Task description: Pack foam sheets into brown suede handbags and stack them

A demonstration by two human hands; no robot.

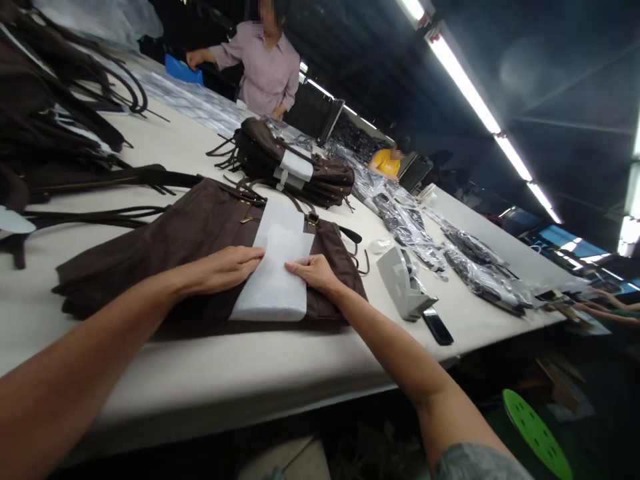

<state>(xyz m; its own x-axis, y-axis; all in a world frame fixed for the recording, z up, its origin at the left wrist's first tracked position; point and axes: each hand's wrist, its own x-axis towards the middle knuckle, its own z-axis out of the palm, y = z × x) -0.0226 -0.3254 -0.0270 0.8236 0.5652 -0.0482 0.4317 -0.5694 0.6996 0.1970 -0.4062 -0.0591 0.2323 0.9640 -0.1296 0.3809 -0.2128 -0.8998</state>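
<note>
Brown bag lies flat on the white-covered surface, near its front edge, with a white paper band across its body. Left hand is laid flat over the bag, fingers extended and close together, tips at the band's left side. Right hand has thumb and forefinger at the band's right side; whether they pinch the paper or merely press it cannot be told. Handling assessment: the bag body appears soft and pliant, creased at its left end, and probably of moderate weight; it would likely sag if lifted by one corner. The paper is judged light, thin, easily creased or torn and apt to slide over the fabric, hence best steadied with flat fingers on both edges. For lifting, support under both ends of the body is advised, keeping clear of the band, the metal buckle and the loose strap end, which could snag.
</note>
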